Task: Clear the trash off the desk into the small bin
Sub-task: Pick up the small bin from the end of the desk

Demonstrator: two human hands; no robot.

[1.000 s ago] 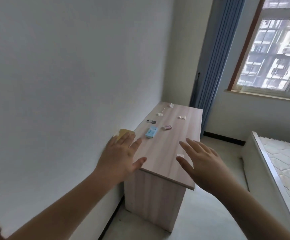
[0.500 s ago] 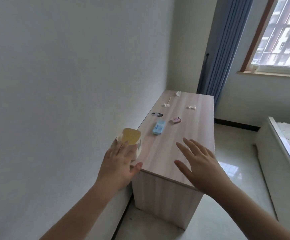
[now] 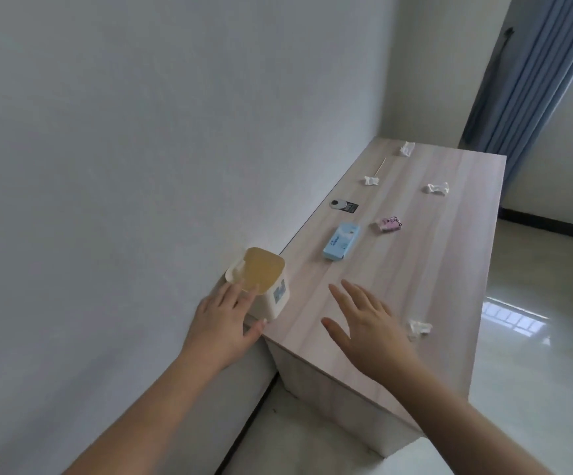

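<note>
A small cream bin with an amber lid (image 3: pixel 259 281) stands at the near left corner of the wooden desk (image 3: pixel 449 255), against the wall. My left hand (image 3: pixel 225 320) rests against the bin's near side, fingers spread, not closed around it. My right hand (image 3: pixel 367 320) hovers open over the desk's near end. A crumpled white scrap (image 3: pixel 419 328) lies just right of it. Farther along lie a pink wrapper (image 3: pixel 388 224), a blue packet (image 3: pixel 341 241), a black-and-white tag (image 3: pixel 343 205), a thin stick (image 3: pixel 379 166) and three more white scraps (image 3: pixel 371 180) (image 3: pixel 436 189) (image 3: pixel 406 148).
A white wall (image 3: pixel 141 149) runs along the desk's left side. Blue curtains (image 3: pixel 531 80) hang beyond the far end. Glossy tiled floor (image 3: pixel 535 337) lies to the right of the desk and in front of it.
The view has swung left and down, closer to the desk. The bin, first hidden behind my left hand, now shows fully. Both hands have stayed open and reached further over the desk.
</note>
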